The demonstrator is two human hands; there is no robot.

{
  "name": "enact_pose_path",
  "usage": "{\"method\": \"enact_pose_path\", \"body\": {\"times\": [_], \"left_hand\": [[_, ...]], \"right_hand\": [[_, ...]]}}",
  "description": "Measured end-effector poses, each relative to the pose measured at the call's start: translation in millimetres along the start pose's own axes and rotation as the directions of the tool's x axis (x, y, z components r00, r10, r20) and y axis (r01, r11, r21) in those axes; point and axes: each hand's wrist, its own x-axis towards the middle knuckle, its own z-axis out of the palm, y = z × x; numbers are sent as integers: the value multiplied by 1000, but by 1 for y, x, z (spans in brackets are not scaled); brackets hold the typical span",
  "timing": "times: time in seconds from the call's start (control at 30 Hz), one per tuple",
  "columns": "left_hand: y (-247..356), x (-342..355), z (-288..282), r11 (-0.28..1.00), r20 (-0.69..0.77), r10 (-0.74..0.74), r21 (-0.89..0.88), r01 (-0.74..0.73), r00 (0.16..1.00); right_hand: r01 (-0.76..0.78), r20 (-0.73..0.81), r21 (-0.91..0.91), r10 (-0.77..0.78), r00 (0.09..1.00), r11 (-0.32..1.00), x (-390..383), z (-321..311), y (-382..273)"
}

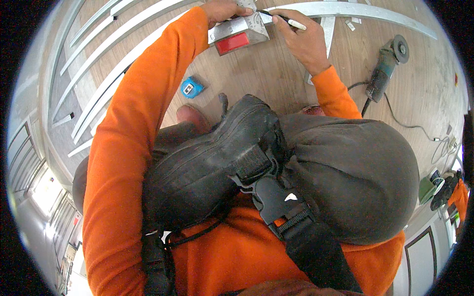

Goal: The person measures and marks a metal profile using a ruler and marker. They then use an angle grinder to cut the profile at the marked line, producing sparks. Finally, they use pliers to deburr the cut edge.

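My left hand [224,11] grips a silver metal piece [249,27] with a red block [232,43] on its side, at the top middle, resting by a long curved metal strip [340,9]. My right hand [306,44] holds a white-and-black marker [296,23], its tip at the metal piece's upper right end. Below them on the wood-look floor lies a blue tape measure [192,88].
Several curved metal strips [94,54] lie at the upper left. An angle grinder [382,74] with a cord lies to the right, and clothing [456,197] is piled at the far right. A black bag [207,167] sits across my lap, between my knees and arms.
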Motion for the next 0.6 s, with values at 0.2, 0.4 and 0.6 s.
{"method": "enact_pose_path", "body": {"times": [0.2,0.4,0.6], "left_hand": [[4,-5,2,998,-20,-27,-60,26,999],[0,0,-2,997,14,-69,47,68,998],[-34,-1,1,967,79,212,126,-220,974]], "right_hand": [[-102,143,-248,141,980,963,-18,-22,4],[-329,251,-373,435,865,868,-41,2,18],[-375,257,43,352,900,926,-46,40,32]]}}
